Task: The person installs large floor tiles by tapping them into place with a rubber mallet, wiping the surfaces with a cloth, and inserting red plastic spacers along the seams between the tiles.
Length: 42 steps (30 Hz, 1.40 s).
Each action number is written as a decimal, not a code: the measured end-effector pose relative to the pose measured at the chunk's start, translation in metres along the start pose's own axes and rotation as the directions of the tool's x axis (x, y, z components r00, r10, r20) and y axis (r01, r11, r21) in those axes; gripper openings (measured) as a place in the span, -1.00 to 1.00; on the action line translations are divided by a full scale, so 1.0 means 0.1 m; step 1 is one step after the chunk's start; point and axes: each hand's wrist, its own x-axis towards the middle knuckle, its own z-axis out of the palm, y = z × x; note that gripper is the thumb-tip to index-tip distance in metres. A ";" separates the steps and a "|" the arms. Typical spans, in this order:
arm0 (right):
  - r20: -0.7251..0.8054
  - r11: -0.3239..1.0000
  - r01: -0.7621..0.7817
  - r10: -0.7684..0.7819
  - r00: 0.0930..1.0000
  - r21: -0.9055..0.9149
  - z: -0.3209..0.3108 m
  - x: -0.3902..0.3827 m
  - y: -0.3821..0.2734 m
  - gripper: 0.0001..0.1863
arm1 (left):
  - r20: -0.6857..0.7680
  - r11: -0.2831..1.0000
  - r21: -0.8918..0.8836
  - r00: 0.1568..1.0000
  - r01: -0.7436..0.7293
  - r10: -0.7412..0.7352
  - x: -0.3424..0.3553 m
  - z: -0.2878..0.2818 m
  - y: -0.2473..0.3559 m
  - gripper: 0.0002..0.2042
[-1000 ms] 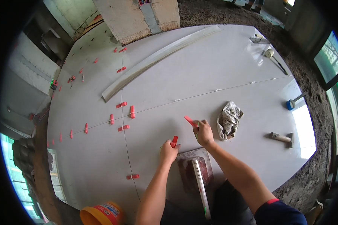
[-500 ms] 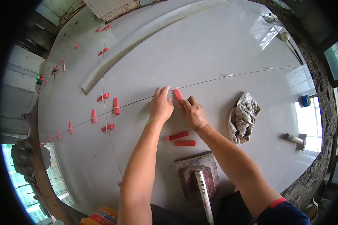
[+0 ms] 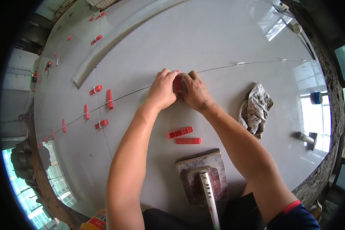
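On large grey glossy tiles, a red tile-levelling wedge (image 3: 177, 84) stands at the joint line, pinched between my two hands. My left hand (image 3: 163, 90) is closed along its left side, the fingertips curled near its far end. From the right, my right hand (image 3: 197, 91) grips the same wedge with bent fingers. Part of the wedge and the clip beneath are hidden by the hands. Two loose red wedges, one ribbed (image 3: 180, 132) and one smooth (image 3: 188, 141), lie on the tile nearer to me.
A plate-shaped tool with a metal handle (image 3: 209, 195) lies close in front of me. To the right are a crumpled cloth (image 3: 256, 109) and a mallet (image 3: 306, 138). Several wedges sit in clips along the left joints, such as one (image 3: 109, 99). A long straightedge (image 3: 115, 44) lies at the far left.
My left hand has closed in on the wedge from beside it, and both hands now press together around it. The whole view has shifted slightly.
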 end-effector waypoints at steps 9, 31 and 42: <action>-0.004 1.000 0.013 -0.013 1.000 0.013 0.00 0.07 0.07 -0.57 | -0.185 0.997 -0.009 0.980 -0.082 0.079 0.12 0.11 -0.14 -0.60; -0.027 0.968 -0.249 0.249 0.968 0.012 -0.11 0.07 -0.23 -0.71 | -0.220 0.980 0.133 0.968 0.151 -0.120 -0.26 0.12 0.32 -0.47; -0.031 0.900 -0.335 0.340 0.940 -0.279 -1.81 -1.89 0.60 -0.81 | -0.069 0.968 -0.042 0.966 0.248 -0.250 -1.00 0.45 0.51 -0.84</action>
